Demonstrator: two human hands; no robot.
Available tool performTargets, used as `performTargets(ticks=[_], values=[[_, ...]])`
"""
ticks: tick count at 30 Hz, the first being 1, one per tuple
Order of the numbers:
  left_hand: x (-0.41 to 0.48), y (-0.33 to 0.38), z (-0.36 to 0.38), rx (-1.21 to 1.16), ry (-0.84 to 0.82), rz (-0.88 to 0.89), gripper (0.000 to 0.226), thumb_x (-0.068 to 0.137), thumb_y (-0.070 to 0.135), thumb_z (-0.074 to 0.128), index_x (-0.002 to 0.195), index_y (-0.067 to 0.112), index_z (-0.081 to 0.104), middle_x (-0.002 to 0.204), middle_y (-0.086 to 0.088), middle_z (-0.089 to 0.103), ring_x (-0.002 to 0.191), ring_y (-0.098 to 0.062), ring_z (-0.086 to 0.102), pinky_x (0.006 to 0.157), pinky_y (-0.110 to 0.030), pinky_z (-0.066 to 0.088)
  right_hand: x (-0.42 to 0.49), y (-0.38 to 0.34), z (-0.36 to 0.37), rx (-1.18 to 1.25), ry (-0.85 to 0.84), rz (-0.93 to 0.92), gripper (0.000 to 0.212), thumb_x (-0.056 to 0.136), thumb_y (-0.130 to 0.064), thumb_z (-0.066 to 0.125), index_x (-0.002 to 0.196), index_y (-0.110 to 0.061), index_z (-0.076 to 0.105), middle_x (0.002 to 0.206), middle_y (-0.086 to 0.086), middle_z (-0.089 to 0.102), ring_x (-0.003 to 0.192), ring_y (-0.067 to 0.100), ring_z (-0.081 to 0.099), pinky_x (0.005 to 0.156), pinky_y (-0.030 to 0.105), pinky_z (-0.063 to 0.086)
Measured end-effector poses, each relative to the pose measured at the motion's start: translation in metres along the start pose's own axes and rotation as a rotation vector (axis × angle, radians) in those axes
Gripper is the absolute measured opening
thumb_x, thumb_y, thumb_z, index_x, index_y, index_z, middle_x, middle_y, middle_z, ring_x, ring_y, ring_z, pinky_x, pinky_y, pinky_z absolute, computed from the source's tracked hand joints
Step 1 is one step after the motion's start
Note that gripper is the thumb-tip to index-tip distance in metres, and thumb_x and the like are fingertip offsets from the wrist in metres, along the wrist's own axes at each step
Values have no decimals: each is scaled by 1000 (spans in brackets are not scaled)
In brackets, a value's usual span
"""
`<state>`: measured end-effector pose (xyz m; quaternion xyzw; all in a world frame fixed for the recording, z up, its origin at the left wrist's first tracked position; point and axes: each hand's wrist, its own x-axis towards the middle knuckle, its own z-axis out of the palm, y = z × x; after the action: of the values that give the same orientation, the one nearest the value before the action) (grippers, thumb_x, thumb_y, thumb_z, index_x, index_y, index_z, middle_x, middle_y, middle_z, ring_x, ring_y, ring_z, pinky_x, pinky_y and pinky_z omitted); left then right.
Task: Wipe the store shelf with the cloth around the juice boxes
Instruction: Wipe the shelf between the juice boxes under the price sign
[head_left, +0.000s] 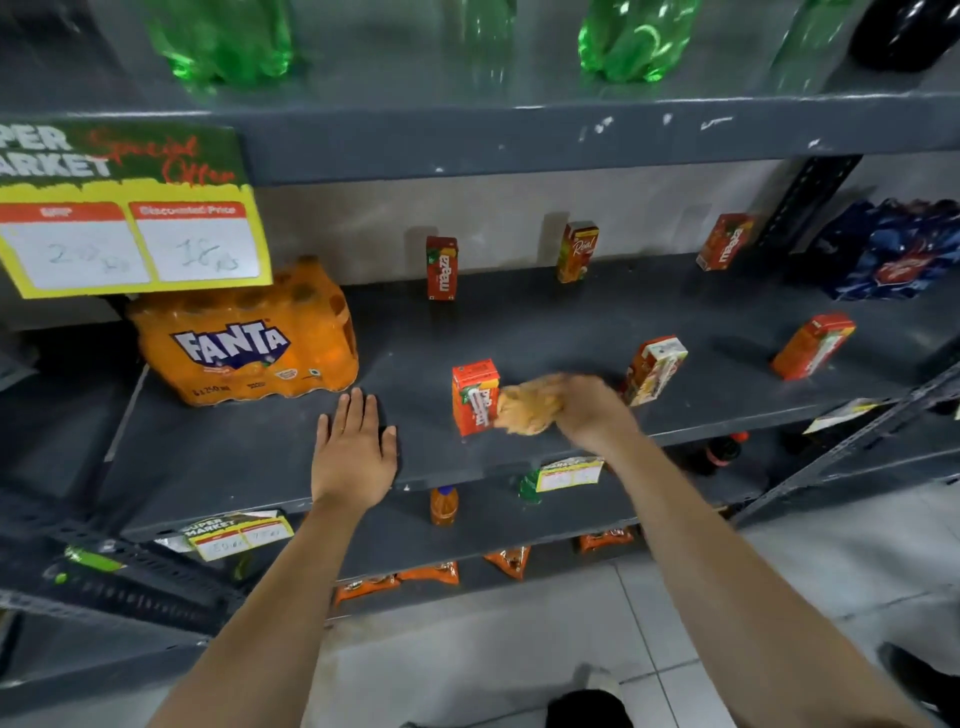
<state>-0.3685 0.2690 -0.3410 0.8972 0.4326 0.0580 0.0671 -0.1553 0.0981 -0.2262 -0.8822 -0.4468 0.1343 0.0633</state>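
Both hands are over the dark grey shelf (545, 332) at the middle of the frame. Left of centre, the left hand (353, 452) lies flat, palm down, on the shelf near its front edge, fingers straight and close together, holding nothing. Right of centre, the right hand (587, 410) is blurred; its fingers are closed around a bunched tan-yellow cloth (527, 405), which sticks out to the left of the fist and touches or sits just beside the side of the nearest juice box (474, 397).

That box is red-orange with a white label band, upright, at mid-frame. A second front box (655, 369) stands just right of the right hand, tilted in this wide view, with a white top. A third (813, 345) stands farther right, well apart. Along the back of the shelf three more stand widely spaced: a red "maaza" carton (441, 267), a carton marked "Real" (577, 252), and another "maaza" carton (724, 241) toward the upper right.

At left, a shrink-wrapped orange Fanta pack (244, 338) sits on the same shelf, just beyond the left hand's fingertips. Above it, in the upper left, hangs a yellow and green price sign (130, 208). Green bottles (223, 41) line the shelf above.
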Motion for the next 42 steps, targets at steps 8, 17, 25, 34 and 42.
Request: performTargets(ticks=[8,17,25,34,42], values=[[-3,10,-7,15,26,-60,54,102,33,31,150,9,26,160,-7,20,147,-21,13,118,-44,4,-42,53,23,-103,-125,-307,32,89,-13,47,110,-18,69,115,6,69,106,30,64,86,38,54],[-72,171,9,-217,572,36,37,81,19,44,112,15,65,108,-10,68,90,-30,61,75,-39,37,-46,232,-74,155,-145,-42,32,84,-26,49,95,-41,75,92,-8,75,82,14,67,76,34,56],[0,270,33,-255,215,13,40,98,17,44,136,6,51,144,-11,49,135,-25,42,113,-41,31,9,243,-23,-83,9,-34,38,91,-7,40,116,-15,68,117,9,68,107,29,64,88,36,54],[22,268,49,-49,59,64,52,102,34,23,149,12,29,158,-2,26,147,-16,16,121,-37,7,43,291,-75,381,-11,44,40,80,3,48,97,-16,79,100,9,77,96,23,70,85,35,56],[23,269,51,-51,108,63,51,101,30,27,148,11,32,157,-3,29,146,-16,21,120,-34,10,183,174,-76,610,-168,-426,16,89,-36,61,98,-32,74,99,-9,75,101,15,69,92,31,52]])
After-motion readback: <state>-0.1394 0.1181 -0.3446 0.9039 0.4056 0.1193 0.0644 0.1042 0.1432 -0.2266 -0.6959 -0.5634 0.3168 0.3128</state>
